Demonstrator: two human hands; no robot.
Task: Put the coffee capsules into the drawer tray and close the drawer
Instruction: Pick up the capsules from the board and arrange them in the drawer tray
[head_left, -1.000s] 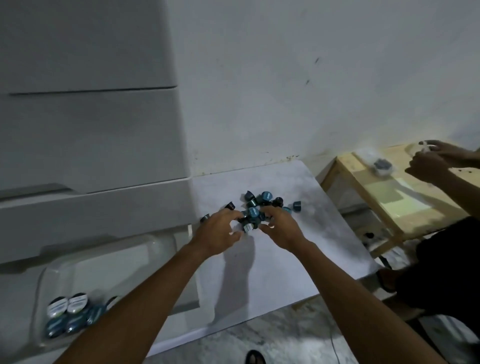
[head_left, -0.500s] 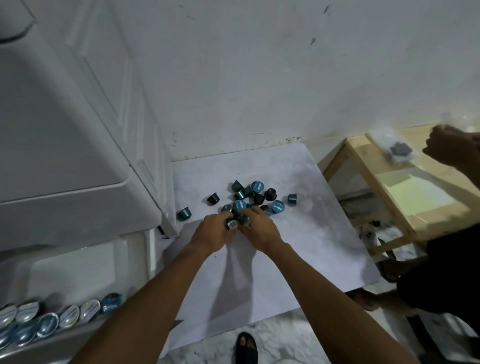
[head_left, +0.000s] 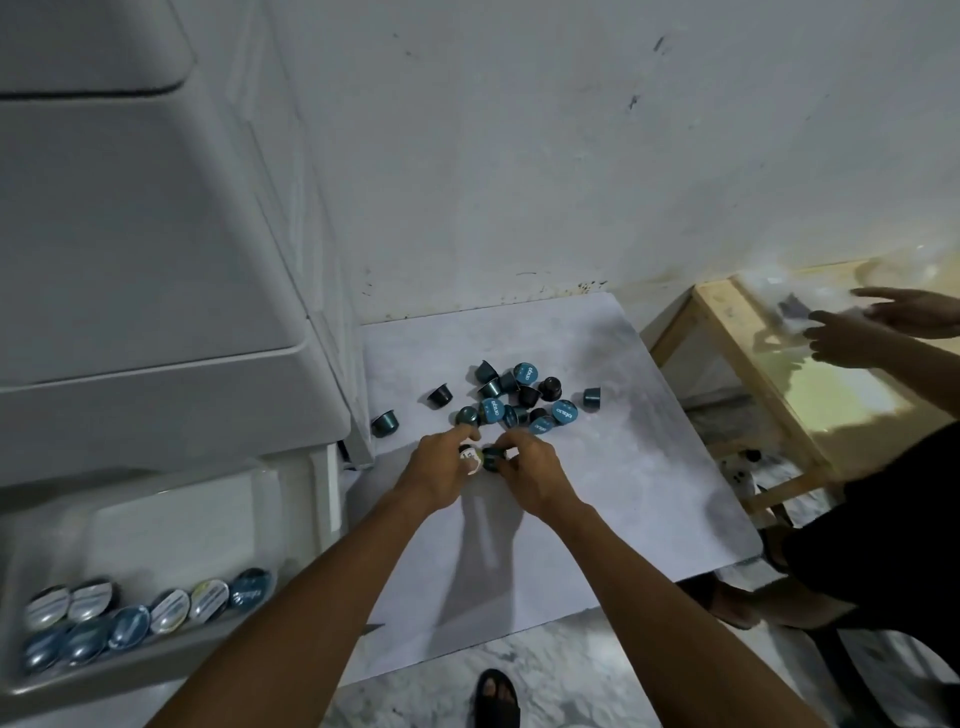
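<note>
Several blue and dark coffee capsules (head_left: 519, 397) lie scattered on a pale marbled table top (head_left: 623, 467). One lone capsule (head_left: 385, 423) lies near the cabinet's corner. My left hand (head_left: 441, 467) and my right hand (head_left: 530, 467) meet at the near edge of the pile, each closed around capsules; a white-lidded one (head_left: 470, 456) and a dark teal one (head_left: 493, 457) show between the fingers. At lower left the open drawer (head_left: 156, 654) holds a clear tray (head_left: 171, 525) with several capsules (head_left: 130, 618) lined along its front.
A grey drawer cabinet (head_left: 156, 312) stands on the left against the white wall. Another person's hands (head_left: 857, 332) handle a clear bag over a wooden table (head_left: 831, 415) on the right. A sandalled foot (head_left: 496, 701) shows below the table edge.
The view has tilted down and shifted, so more of the drawer tray shows. Both hands have drawn slightly back from the pile with capsules in them. The other person's hands moved.
</note>
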